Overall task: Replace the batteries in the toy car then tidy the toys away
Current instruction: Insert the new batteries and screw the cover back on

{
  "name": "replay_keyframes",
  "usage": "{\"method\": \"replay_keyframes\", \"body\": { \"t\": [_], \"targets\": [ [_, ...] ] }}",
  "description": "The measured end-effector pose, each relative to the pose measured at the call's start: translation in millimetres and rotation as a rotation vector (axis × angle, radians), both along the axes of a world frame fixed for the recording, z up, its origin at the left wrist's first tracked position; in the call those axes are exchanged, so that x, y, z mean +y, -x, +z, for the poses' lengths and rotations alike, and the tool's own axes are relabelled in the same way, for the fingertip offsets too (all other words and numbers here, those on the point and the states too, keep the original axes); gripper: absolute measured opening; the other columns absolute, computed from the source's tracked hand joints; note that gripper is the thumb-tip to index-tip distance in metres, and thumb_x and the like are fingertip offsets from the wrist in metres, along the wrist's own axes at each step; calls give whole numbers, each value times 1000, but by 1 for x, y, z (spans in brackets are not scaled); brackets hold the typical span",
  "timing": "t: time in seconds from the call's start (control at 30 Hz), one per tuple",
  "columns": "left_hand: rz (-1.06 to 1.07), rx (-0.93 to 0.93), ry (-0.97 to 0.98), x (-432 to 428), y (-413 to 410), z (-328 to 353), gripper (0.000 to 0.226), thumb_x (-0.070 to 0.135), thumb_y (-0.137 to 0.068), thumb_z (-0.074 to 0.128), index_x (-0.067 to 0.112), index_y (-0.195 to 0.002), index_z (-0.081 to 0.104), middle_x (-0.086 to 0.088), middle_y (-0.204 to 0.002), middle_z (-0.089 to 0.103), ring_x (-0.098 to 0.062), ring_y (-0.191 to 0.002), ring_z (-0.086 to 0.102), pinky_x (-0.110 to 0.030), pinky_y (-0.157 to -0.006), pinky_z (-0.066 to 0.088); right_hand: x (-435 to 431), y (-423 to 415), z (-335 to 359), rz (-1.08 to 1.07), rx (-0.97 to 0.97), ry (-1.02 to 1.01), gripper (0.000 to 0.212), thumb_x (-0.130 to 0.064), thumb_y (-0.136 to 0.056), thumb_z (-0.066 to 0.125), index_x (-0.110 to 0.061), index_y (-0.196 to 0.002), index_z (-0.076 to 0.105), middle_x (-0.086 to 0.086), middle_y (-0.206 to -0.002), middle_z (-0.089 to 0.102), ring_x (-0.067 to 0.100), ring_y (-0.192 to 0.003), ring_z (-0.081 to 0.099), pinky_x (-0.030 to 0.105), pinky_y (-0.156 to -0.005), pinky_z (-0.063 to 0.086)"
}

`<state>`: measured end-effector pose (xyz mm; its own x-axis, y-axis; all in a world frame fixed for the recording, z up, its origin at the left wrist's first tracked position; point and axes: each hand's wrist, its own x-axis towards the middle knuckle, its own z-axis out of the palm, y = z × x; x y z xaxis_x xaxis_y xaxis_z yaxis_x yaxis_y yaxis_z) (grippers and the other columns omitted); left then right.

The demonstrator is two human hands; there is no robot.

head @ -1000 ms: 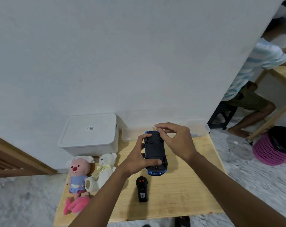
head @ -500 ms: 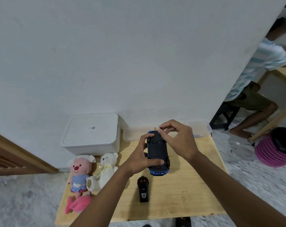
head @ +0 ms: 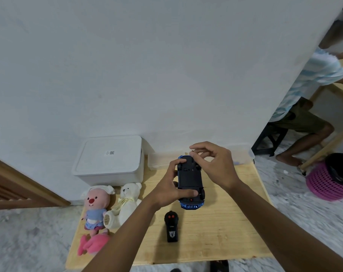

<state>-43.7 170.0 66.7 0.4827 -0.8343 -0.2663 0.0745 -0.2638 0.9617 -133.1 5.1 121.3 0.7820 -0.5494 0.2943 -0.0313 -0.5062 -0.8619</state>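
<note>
1. The toy car is held upside down above the table. Its black underside faces the camera and its blue body shows along the edges and at the near end.
2. The left hand grips the car from the left. Its fingers are curled round the side, and the thumb is pressed across the underside near the near wheels.
3. The right hand is at the car's far end with its fingers bent and the forefinger and thumb drawn close together. Their tips meet the car there, but I cannot tell whether they pinch a part of it or only touch it.
4. A black remote control with two red buttons lies flat on the table, just nearer than the car.
5. At the table's left edge are a pink beaver plush in a blue top, a white teddy bear touching its side, and a pink plush toy nearest the camera.
6. A white lidded storage box sits against the wall behind the plush toys. A clear plastic container stands to its right, partly hidden by the right hand.
7. Off to the right, another person in a striped shirt sits on a black stool. A pink basket stands on the floor nearby.
</note>
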Motion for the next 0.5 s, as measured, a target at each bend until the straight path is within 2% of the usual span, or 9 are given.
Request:
{"method": "replay_keyframes", "body": {
  "t": [0.1, 0.27, 0.4, 0.5],
  "targets": [
    [1, 4, 4, -1, 0, 0, 91, 18, -75, 92, 50, -139, 36, -1, -134, 54, -25, -113, 67, -44, -93, 61, -1, 0, -1, 14, -12, 43, 13, -18, -87, 78, -25, -98, 80, -11, -92, 73, 12, -76, 69, 25, -76, 58],
    [2, 7, 9, -1, 1, 2, 91, 15, -76, 92, 47, -140, 35, 0, -134, 54, -24, -109, 69, -39, -90, 62, -3, 2, -2, 17, 17, 40, 19, -12, -91, 69, -24, -101, 80, -17, -99, 76, 7, -93, 71, 24, -86, 57],
    [4, 1, 7, -2, 2, 2, 91, 16, -75, 92, 48, -140, 35, 0, -134, 54, -23, -110, 68, -38, -90, 62, -4, 2, 1, 11, 27, 11, 12, -17, -89, 75, -26, -96, 80, -17, -92, 76, 9, -78, 70, 22, -79, 57],
    [5, 0, 9, -3, 3, 2, 91, 17, -76, 92, 49, -139, 35, 0, -134, 53, -22, -112, 66, -38, -91, 61, -4, 2, 2, 26, 12, 27, 12, -19, -87, 78, -25, -96, 81, -12, -91, 73, 12, -76, 68, 21, -76, 56]
  ]
}}
